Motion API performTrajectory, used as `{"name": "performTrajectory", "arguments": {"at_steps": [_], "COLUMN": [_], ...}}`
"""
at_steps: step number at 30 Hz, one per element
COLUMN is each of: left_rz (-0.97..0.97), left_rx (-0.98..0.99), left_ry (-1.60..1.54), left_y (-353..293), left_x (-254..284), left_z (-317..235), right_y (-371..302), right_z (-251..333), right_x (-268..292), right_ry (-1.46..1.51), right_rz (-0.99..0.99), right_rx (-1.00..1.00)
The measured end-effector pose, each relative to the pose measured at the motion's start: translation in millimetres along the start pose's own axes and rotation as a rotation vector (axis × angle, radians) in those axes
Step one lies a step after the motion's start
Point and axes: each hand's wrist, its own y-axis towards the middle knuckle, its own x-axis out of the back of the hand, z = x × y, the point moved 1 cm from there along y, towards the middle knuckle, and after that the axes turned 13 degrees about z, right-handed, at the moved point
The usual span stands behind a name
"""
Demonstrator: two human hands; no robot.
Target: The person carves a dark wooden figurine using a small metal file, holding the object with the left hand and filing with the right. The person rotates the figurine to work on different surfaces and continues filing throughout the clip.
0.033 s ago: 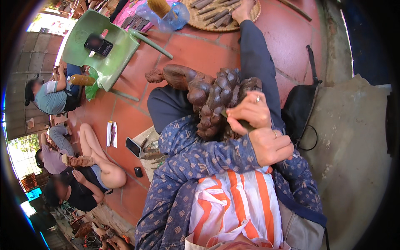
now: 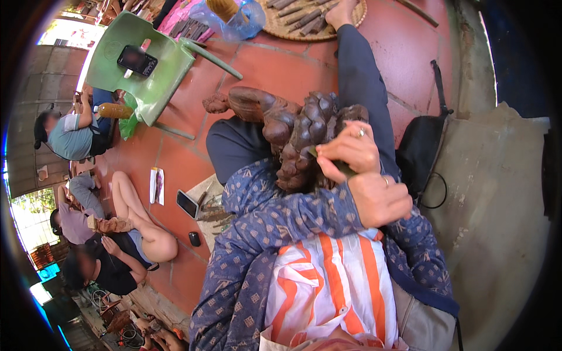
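Note:
A dark brown wood carving [image 2: 307, 131], with rounded lumpy shapes and a narrow part reaching left, lies across my lap between my legs. My right hand [image 2: 353, 147], with a ring, is closed in a pinch on a small green piece [image 2: 312, 151], its edge against the carving's surface. Whether that piece is a sheet or a tool cannot be made out. My left hand [image 2: 380, 200] crosses over just below, fingers curled near my right wrist; what it grips, if anything, is hidden. My left sleeve covers the carving's near side.
A green plastic chair [image 2: 137, 70] bears a phone [image 2: 137, 61]. On the tiled floor lie another phone [image 2: 188, 204], a computer mouse [image 2: 194, 238] and a mat with thin tools [image 2: 213, 207]. A woven tray [image 2: 275, 29] holds wood sticks. Several people sit left; a black bag [image 2: 418, 152] lies right.
Both my hands and the carving have shifted slightly away from my body. The pinch on the green piece stays the same.

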Motion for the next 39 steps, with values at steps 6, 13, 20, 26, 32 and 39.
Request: {"name": "performTrajectory", "arguments": {"at_steps": [6, 13, 20, 26, 32, 39], "left_rz": [-0.034, 0.049, 0.031, 0.019, -0.077, -0.111], "left_rx": [0.017, -0.059, -0.077, -0.085, -0.149, -0.188], "left_ry": [-0.115, -0.112, -0.111, -0.108, -0.042, 0.064], "left_y": [-3, -12, -10, -11, -21, -23], "left_x": [-1, 0, 0, 4, 3, 6], "left_z": [-8, -5, 0, -9, -15, -1], "right_y": [-17, -23, -9, -13, -26, -6], "right_z": [12, 18, 16, 20, 27, 18], "right_x": [-4, -11, -10, -3, -12, -14], "right_ry": [-0.021, -0.064, -0.047, -0.028, -0.088, -0.120], "right_rz": [0.028, -0.027, -0.054, 0.010, 0.026, -0.029], "right_rx": [-0.054, -0.152, -0.177, -0.075, -0.104, -0.050]}}
